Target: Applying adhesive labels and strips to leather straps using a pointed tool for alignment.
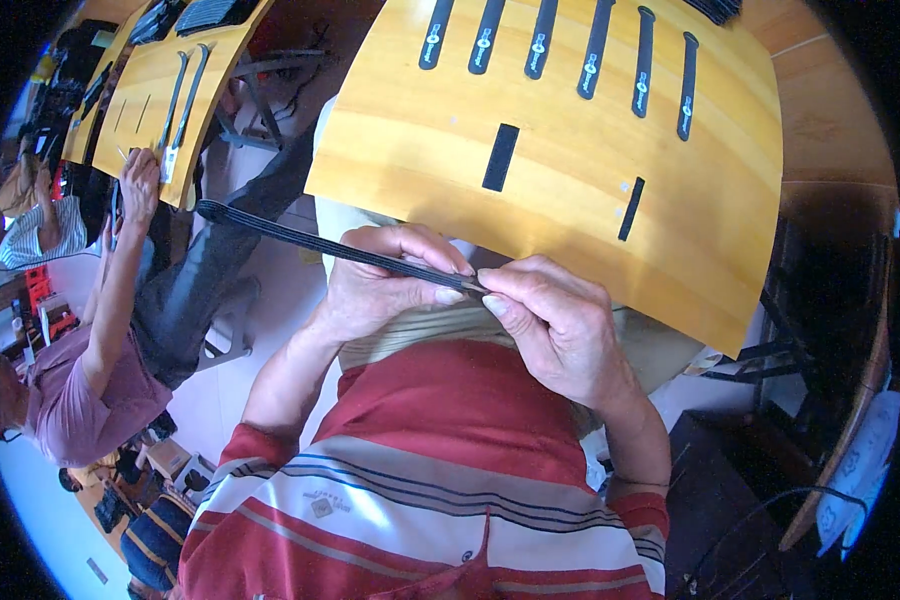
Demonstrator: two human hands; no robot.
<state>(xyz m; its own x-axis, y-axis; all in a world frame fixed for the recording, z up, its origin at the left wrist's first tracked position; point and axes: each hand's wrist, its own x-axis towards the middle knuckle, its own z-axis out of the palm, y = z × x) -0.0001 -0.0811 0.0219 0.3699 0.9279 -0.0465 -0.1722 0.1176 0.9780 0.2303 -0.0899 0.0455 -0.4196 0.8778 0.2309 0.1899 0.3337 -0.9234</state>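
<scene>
A long, narrow black strap (pixel 295 237) runs across in front of me, below the table's near edge. Its rounded far end sticks out to the left, past my left hand (pixel 370 290), which is closed with thumb and fingers pinching it. My right hand (pixel 567 325) pinches the strap's other end between thumb and forefinger, close beside the left fingertips. A small brownish bit shows between the two hands at that end; I cannot make out what it is.
On the wooden table (pixel 390 150), several black straps with printed ends (pixel 540 40) lie in a row. Nearer are a short, wide black strip (pixel 501 158) and a narrower black strip (pixel 631 209). A co-worker's hand (pixel 140 185) rests at another table on the left.
</scene>
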